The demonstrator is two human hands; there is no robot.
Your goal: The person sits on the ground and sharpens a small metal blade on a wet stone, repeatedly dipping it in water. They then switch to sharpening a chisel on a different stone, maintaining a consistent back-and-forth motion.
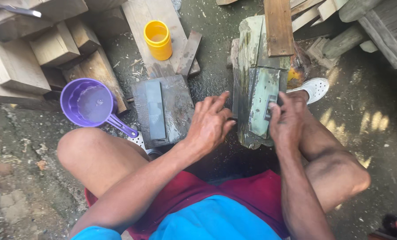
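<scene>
A wet, greenish wooden block (257, 80) lies on the ground between my knees. My right hand (287, 122) presses a small dark flat piece (269, 108) against the block's near end, fingers closed around it. My left hand (211, 122) rests just left of the block with fingers spread, its fingertips touching the block's edge and holding nothing. To the left, a dark rectangular stone (155, 110) lies on a wet grey slab (178, 104).
A purple scoop (88, 103) holding water sits at left beside stacked wood offcuts (51, 46). A yellow cup (158, 40) stands on a plank at the back. A brown board (278, 26) lies across the block's far end. My white shoe (315, 88) is at right.
</scene>
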